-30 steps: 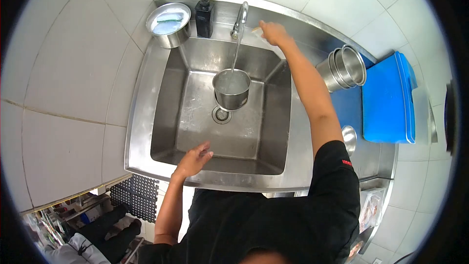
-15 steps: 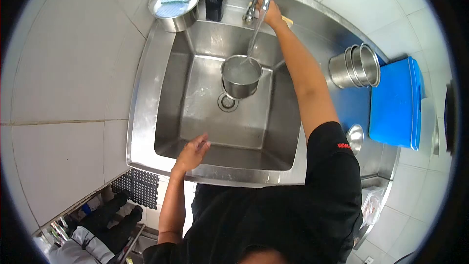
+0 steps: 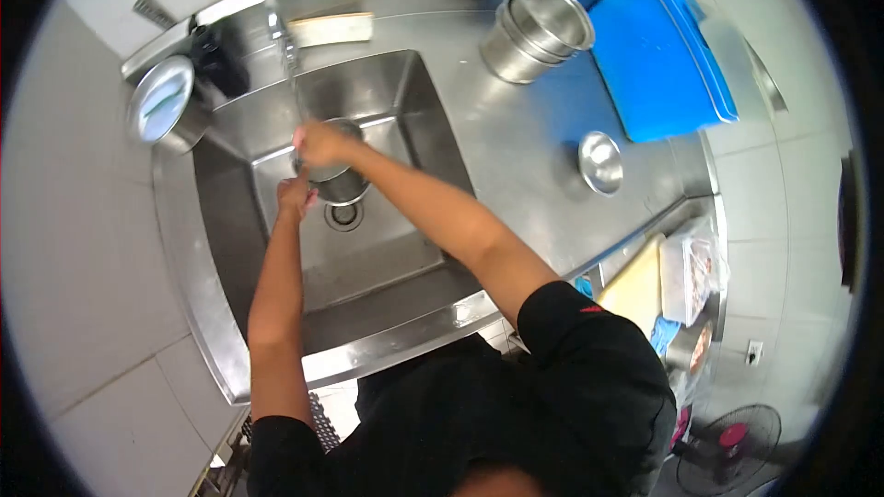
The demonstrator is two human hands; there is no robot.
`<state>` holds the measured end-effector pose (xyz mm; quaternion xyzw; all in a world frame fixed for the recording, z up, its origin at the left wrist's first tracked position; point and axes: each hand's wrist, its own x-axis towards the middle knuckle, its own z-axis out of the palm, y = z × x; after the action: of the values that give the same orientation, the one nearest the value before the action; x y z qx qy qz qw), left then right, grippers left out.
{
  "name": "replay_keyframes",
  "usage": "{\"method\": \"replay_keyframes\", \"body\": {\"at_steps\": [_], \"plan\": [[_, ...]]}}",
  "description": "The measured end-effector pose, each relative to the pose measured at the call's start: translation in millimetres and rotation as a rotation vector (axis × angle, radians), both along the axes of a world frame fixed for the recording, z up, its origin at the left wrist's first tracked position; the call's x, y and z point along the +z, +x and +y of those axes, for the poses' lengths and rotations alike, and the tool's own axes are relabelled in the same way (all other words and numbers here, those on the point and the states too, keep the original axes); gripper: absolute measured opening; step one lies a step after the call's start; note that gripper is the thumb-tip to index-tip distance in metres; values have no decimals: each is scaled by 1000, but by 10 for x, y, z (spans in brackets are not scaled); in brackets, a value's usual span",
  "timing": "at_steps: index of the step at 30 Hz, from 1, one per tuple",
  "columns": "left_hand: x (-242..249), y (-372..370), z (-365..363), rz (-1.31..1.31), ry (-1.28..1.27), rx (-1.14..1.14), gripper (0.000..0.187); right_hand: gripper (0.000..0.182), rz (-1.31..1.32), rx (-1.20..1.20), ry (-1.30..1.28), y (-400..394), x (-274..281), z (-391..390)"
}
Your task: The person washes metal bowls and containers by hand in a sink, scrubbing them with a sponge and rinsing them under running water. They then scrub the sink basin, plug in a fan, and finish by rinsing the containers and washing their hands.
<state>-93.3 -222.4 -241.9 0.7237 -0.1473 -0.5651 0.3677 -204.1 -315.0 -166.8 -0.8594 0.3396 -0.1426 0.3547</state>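
A round stainless-steel pot point(image 3: 343, 189) is in the sink point(image 3: 368, 267), just behind the drain. My left hand point(image 3: 296, 195) is closed at the pot's left side, its fingers against the wall near the rim. Over the top of the pot is my right hand point(image 3: 327, 145), smeared by motion; its fingers cannot be made out, and it hides part of the opening. The faucet point(image 3: 276, 28) stands behind both hands. A faint pale streak runs down from it toward the right hand.
At the back left are a metal container point(image 3: 184, 124) with sponges and a black pump bottle point(image 3: 219, 60). A pale block point(image 3: 331, 29) lies behind the sink. Stacked steel pots point(image 3: 520, 51), a steel bowl point(image 3: 600, 164) and a blue bin point(image 3: 658, 64) occupy the right counter.
My right hand has come from the faucet down to the pot. My left hand has moved forward from the sink's front to the pot's side. The view has turned right.
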Motion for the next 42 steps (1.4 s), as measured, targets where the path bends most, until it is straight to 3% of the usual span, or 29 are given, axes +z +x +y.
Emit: {"method": "replay_keyframes", "body": {"at_steps": [1,3,4,6,8,10,12,16,18,22,24,26,28,29,32,36,40,42], "plan": [[-157,51,-98,6,-5,-20,46,17,299,32,-112,-104,117,196],[-406,172,-285,-306,-31,-400,40,15,482,-15,-15,-475,197,522],[-482,229,-371,-419,-42,-522,39,15,475,-20,-18,-609,159,539],[-544,365,-478,-1030,-425,-709,23,16,304,-129,-175,-833,-125,611],[-286,322,-457,-1355,-620,-779,16,16,305,-141,-177,-952,-220,704],[361,-104,-393,-345,-373,15,14,16,298,-152,-186,-962,-420,706],[446,-66,-351,-434,-225,-248,16,21,297,-157,-87,-853,-670,632],[558,-4,-144,-145,-250,-108,22,13,149,-108,-293,-795,-710,704],[559,78,-93,-109,-297,-48,23,12,125,-212,-358,-731,-787,781],[772,137,-162,-100,-282,-139,23,11,168,-195,-309,-875,-261,953],[736,146,-306,-78,-350,-209,23,12,26,-80,-375,-1120,-173,1050],[882,38,-455,-41,-398,-270,23,9,70,-163,-418,-1353,375,1238],[960,-56,-659,82,-410,-328,23,6,2,-99,-325,-1607,807,1366],[1021,-114,-743,70,-405,-342,22,6,-14,-94,-395,-1765,996,1410],[1052,-228,-889,57,-398,-384,21,12,-154,-164,-386,-2269,1361,1487],[810,-204,-1035,24,-429,-455,19,11,-103,-321,-457,-2877,1941,1503],[998,-468,-977,-91,-361,-462,16,13,10,-500,-582,-3479,2283,1404],[676,-593,-1164,-187,-498,-539,18,15,37,-549,-575,-3804,2274,1237]]}}
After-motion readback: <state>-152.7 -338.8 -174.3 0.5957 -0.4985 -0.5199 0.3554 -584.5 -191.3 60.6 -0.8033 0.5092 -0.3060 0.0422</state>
